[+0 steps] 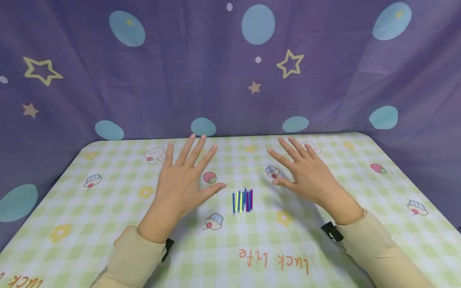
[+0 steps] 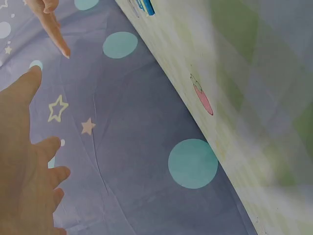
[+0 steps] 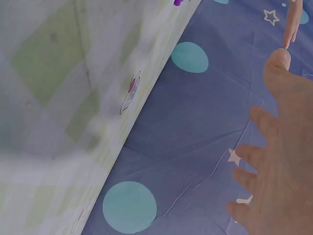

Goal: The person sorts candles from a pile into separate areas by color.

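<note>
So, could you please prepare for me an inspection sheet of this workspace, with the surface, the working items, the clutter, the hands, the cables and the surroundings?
Surface: green-and-white checked tablecloth, printed with cupcakes, strawberries and flowers.
Job's things: thin blue, yellow and purple sticks, lying roughly side by side in one small group; material cannot be told.
Clutter: nothing seen.
Left hand: fingers spread, above the cloth, holding nothing.
Right hand: fingers extended, above the cloth, holding nothing; the sticks lie between both hands.
Cables: nothing seen.
Surroundings: purple-blue fabric backdrop with stars and teal ovals, behind the table.
</note>
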The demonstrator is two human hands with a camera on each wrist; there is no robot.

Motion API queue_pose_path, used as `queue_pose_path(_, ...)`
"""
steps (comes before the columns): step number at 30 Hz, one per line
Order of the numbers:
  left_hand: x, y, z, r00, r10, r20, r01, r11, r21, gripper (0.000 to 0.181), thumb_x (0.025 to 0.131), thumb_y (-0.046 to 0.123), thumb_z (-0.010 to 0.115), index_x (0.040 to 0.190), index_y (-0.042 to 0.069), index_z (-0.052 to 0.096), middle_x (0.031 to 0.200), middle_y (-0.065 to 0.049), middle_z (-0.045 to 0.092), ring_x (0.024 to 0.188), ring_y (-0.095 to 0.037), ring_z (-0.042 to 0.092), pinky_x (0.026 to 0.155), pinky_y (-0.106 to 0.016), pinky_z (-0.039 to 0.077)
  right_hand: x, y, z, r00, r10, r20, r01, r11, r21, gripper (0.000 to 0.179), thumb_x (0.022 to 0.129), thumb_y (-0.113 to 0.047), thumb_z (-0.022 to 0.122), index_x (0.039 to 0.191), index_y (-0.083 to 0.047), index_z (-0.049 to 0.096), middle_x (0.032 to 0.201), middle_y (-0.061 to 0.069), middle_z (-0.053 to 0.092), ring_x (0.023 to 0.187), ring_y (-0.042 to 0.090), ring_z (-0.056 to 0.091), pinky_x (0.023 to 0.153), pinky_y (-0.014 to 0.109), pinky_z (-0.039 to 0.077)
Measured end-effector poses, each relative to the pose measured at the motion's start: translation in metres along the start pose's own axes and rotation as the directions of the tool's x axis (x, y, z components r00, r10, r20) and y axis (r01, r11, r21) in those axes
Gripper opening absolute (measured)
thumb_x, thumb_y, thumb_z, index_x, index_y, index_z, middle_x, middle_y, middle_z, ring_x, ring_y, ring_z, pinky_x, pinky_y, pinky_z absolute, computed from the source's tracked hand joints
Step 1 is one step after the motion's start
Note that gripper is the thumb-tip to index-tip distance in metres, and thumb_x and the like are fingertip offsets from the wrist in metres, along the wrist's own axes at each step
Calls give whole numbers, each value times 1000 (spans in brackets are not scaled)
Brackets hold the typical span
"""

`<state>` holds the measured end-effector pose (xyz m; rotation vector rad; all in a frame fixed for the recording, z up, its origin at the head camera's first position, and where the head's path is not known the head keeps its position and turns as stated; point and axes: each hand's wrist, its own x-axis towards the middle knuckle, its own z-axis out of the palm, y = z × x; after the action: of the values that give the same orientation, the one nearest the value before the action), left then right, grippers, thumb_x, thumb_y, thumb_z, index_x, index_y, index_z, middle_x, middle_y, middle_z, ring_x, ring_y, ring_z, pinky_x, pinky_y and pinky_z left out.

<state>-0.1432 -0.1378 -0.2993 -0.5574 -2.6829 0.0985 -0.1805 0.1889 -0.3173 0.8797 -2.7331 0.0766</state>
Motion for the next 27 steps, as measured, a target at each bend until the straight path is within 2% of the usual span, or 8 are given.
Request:
queue_pose_path(3,0,2,2,1000,17,-2,-17,1000,-12,90,84,77,51,157,27,31,165,-3,15,151,-23,3,117,-53,-8,0,-2,0,999,-12,32,11,1000,26,76,93,-58,58,157,-28,30,165,8,13,150,32,10,116,60,13)
queue_pose_path(8,-1,4,5,998,55,36,-54,998,-30,92,84,79,49,157,28,27,165,-2,14,152,-21,-1,116,-49,-12,1,-5,0,998,-43,55,41,998,40,77,94,-58,57,157,-29,27,165,7,10,150,31,8,116,59,13)
queue_pose_path(18,-4,5,4,988,123,89,-117,991,-68,91,83,79,50,157,29,29,165,0,12,152,-22,1,117,-50,-11,2,-10,-6,995,-102,4,102,995,20,76,89,-58,62,154,-27,37,162,10,23,149,31,16,113,63,19)
queue_pose_path(27,3,9,7,979,181,97,-173,981,-92,89,85,77,50,157,29,29,165,1,12,151,-22,0,118,-49,-8,6,-11,-6,989,-146,-18,147,985,91,77,86,-46,74,151,-21,43,158,13,32,145,34,28,110,64,24)
